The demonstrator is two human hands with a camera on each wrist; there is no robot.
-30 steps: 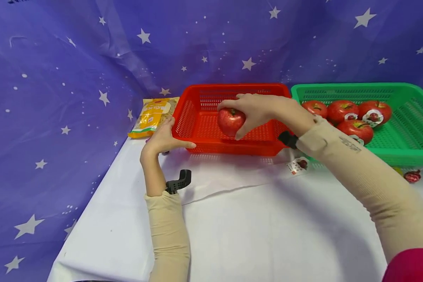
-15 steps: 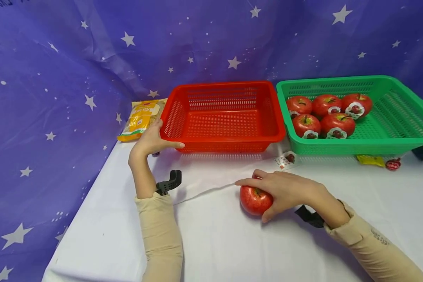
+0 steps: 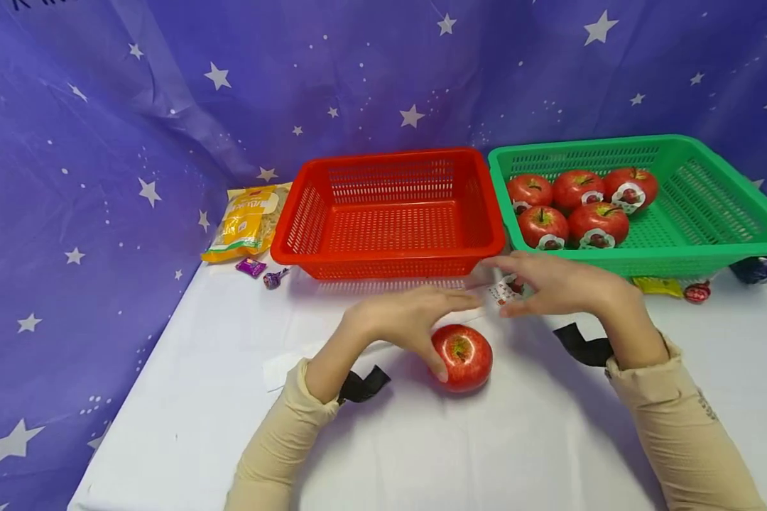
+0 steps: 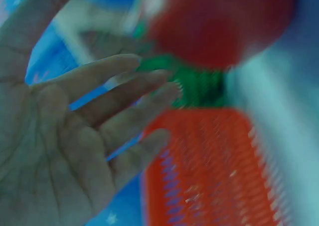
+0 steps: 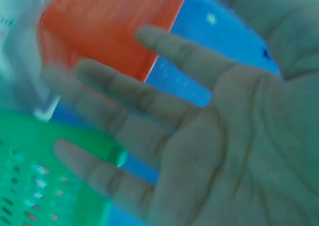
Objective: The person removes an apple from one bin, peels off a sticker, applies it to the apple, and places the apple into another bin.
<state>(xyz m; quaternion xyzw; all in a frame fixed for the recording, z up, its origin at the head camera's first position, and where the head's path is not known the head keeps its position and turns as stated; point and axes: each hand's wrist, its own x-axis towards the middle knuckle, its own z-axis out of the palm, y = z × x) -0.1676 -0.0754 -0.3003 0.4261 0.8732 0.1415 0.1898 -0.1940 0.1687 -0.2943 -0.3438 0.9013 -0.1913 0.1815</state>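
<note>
A red apple rests on the white table in front of the two baskets. My left hand reaches over the apple's left side, thumb by its near left, fingers spread; in the left wrist view the fingers look straight and the apple stands apart from the palm. My right hand hovers to the upper right of the apple, holding nothing, its fingers extended in the right wrist view. Behind stands the red basket with nothing in it. To its right the green basket bears several stickered red apples.
A yellow food packet leans at the back left. Small wrapped candies and a lollipop lie by it. A stickered strip of paper lies before the baskets. A yellow packet and red candy lie before the green basket.
The right hand carried the apple out of the red basket, set it on the table and let go, rising away. The left hand left the red basket's side and moved right to the apple.
</note>
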